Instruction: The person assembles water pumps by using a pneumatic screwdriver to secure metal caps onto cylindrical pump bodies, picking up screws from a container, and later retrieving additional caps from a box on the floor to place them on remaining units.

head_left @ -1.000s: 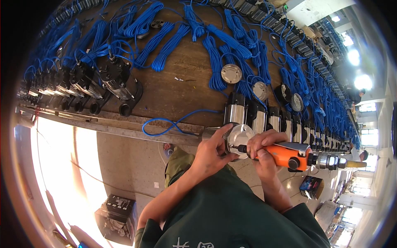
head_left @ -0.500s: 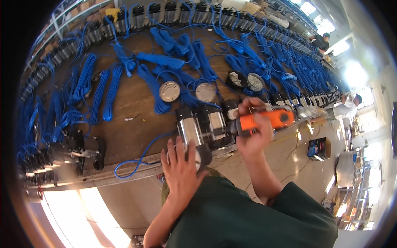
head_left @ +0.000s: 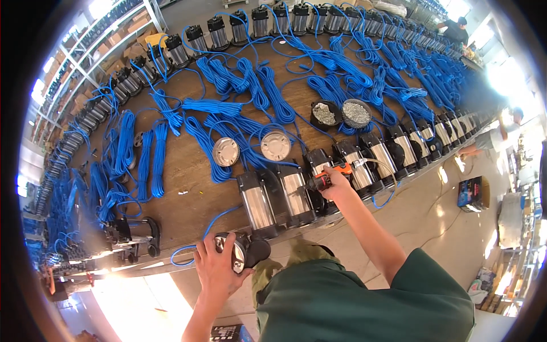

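My left hand (head_left: pixel 215 271) is wrapped around the rim of a black pump part (head_left: pixel 238 254) with a shiny metal face and a round black outlet beside it, at the table's front edge. My right hand (head_left: pixel 335 185) grips an orange and black power driver (head_left: pixel 322 180), held over the row of pumps. A pale hose curves near the driver's far end. Between my hands lie a silver-bodied pump (head_left: pixel 257 206) and a second silver-bodied pump (head_left: pixel 296 196). Beyond them rest a round metal cover (head_left: pixel 226 151) and another metal cover (head_left: pixel 276 146).
A black bowl (head_left: pixel 325 113) and a second bowl (head_left: pixel 356 114) hold small metal parts. Bundles of blue cable (head_left: pixel 213 106) cover much of the wooden table (head_left: pixel 188 182). Pumps (head_left: pixel 382 153) line its edges. A person (head_left: pixel 456 31) stands at the far right; a box (head_left: pixel 472 192) sits on the floor.
The driver in my right hand has moved away from the pump near my left hand and now points differently. My left hand has shifted from lying spread over the pump to gripping its rim. The view has turned.
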Motion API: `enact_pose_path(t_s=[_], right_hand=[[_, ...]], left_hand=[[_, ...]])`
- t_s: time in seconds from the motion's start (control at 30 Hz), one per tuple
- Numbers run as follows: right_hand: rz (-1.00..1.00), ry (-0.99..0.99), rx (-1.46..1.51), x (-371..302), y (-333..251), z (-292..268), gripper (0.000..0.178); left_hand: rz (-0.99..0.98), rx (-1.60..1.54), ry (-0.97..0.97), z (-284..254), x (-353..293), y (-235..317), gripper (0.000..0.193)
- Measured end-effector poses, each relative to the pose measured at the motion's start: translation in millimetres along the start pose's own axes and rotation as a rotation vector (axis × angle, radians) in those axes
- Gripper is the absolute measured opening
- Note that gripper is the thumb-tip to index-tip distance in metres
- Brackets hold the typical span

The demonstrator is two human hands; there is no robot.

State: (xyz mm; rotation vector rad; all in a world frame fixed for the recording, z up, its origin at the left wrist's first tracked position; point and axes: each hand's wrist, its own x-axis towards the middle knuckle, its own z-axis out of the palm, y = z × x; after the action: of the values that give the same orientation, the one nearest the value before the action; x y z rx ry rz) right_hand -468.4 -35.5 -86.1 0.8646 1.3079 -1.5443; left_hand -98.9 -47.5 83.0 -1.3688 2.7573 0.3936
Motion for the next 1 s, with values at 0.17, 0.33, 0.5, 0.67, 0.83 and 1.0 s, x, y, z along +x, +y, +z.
enact_pose_path(t_s=[0.17, 0.33, 0.5, 0.67, 0.83, 1.0], right_hand=[[-0.050, -0.173, 0.058, -33.2, 21.0, -4.7, 0.007], [0.696, -0.810, -0.161, -161.2, 136.2, -29.2, 0.030], [0.697, -0.976, -0.197, -209.7, 226.7, 49.6, 0.074], [0.217, -1.015, -0.304, -219.8, 286.6, 132.7, 0.051], [-1.204, -1.188, -0.723, -210.2, 351.9, 172.9, 0.084], [-1.380, -1.197, -0.964, -157.7, 378.9, 177.2, 0.097]], left_hand=[[-0.118, -0.159, 0.099, -0.2, -1.4, -28.8, 0.084], [-0.243, -0.245, 0.229, -39.0, 7.0, -36.5, 0.080], [-0.089, -0.395, 0.560, -77.3, -53.5, -59.6, 0.084], [-0.290, -0.662, 0.634, -14.9, -124.8, -122.0, 0.107], [-0.413, -2.458, -0.284, 71.6, -81.3, -215.6, 0.068], [-0.674, -1.406, -0.005, 174.8, -1.2, -243.2, 0.063]])
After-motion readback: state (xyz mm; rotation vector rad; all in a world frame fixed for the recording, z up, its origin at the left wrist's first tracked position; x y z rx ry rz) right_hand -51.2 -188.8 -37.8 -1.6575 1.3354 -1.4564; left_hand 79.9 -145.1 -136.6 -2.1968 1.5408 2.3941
